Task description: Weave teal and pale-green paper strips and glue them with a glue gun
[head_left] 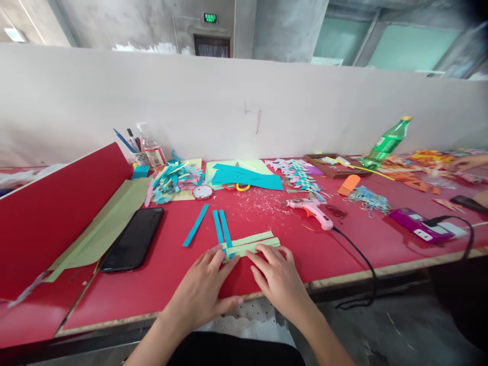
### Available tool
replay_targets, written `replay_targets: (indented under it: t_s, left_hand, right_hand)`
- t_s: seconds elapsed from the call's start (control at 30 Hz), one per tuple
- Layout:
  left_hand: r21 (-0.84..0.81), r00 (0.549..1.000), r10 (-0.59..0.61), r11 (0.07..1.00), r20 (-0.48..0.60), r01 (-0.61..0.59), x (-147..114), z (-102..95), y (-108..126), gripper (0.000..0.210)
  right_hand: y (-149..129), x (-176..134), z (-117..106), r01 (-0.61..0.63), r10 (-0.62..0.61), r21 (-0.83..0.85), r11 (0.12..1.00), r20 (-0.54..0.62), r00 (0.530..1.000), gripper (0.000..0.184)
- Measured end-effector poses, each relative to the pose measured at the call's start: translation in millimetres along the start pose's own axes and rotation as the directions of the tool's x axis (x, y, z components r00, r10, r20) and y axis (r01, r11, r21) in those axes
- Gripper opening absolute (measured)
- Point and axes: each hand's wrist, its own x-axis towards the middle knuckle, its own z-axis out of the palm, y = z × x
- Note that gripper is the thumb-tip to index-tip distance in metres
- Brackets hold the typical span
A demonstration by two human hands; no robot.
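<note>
Two blue paper strips (222, 222) run away from me on the red table, crossed at their near ends by two pale green paper strips (261, 241). My left hand (208, 279) rests its fingertips on that crossing, fingers apart and thumb stretched toward the table edge. On the right part of the near green strip lie the spread fingertips of my right hand (276, 272). Neither hand wraps around anything. How the strips overlap under my left fingers is partly hidden. A separate blue strip (195, 225) lies to the left, touched by neither hand.
A black phone (133, 239) lies left beside a red partition (64, 218). Cut paper strips (177, 180), scissors (243, 187) and blue paper (247, 178) sit behind. To the right are a pink glue gun (310, 209), a purple power strip (421, 225) and a leaning green bottle (388, 144).
</note>
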Motion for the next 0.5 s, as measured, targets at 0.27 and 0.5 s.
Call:
replay_targets:
  t_s: [0.27, 0.5]
  left_hand:
    - [-0.006, 1.0, -0.004, 1.0, -0.02, 0.004, -1.4, 3.0, -0.7, 0.059]
    - [-0.014, 0.999, -0.008, 1.0, -0.048, 0.008, -2.1, 3.8, -1.8, 0.062]
  right_hand:
    - [-4.0, -2.1, -3.0, -0.044, 0.044, -0.003, 0.999, -0.004, 0.999, 0.03]
    - [-4.0, -2.3, -3.0, -0.062, 0.062, -0.011, 0.998, 0.034, 0.997, 0.031]
